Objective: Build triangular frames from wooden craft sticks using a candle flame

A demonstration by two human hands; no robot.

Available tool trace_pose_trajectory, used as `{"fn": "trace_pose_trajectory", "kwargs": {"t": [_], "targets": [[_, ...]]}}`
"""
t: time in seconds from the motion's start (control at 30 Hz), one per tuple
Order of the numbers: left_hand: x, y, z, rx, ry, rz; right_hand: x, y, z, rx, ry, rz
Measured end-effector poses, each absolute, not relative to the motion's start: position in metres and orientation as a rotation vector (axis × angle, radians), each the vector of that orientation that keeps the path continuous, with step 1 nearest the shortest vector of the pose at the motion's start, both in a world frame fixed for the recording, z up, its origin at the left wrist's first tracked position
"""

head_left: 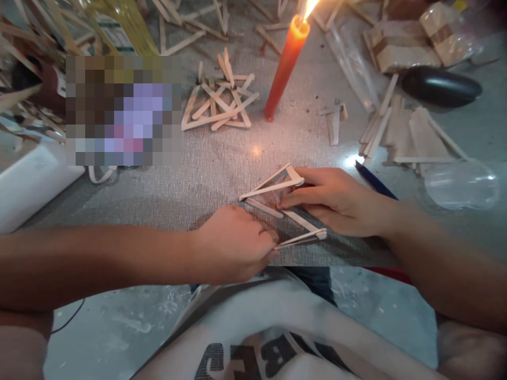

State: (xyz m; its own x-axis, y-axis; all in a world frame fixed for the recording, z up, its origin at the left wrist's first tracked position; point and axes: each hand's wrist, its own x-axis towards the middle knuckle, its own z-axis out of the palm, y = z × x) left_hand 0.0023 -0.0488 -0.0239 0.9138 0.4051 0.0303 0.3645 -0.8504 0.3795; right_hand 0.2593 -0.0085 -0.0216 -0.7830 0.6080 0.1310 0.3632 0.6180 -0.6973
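Head view: two hands (237, 241) (343, 201), one stick frame (292, 215)

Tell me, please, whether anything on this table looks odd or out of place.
The lit orange candle looks odd: it stands on the table with no holder visible and appears to lean right in the view. That seems somewhat risky, given the wooden sticks to its left.

Large dark letters (245, 361) on the pale shirt (261, 306), cut off, no word readable, bottle label (113, 32) too blurred
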Motion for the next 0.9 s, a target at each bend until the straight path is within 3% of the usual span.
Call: {"fn": "trace_pose_trajectory", "kwargs": {"t": [0.43, 0.6, 0.9], "targets": [[0.0034, -0.0498, -0.0281, 2.738, 0.569, 0.247, 0.2603, -0.0081, -0.0247, -0.652, -2.358, 1.002], [0.0038, -0.0488, -0.0259, 2.72, 0.572, 0.193, 0.2613, -0.0135, -0.0297, -0.847, -2.06, 1.014], [0.0036, -0.0496, -0.026, 2.732, 0.594, 0.215, 0.2604, -0.0136, -0.021, -1.027, -2.31, 0.836]]}}
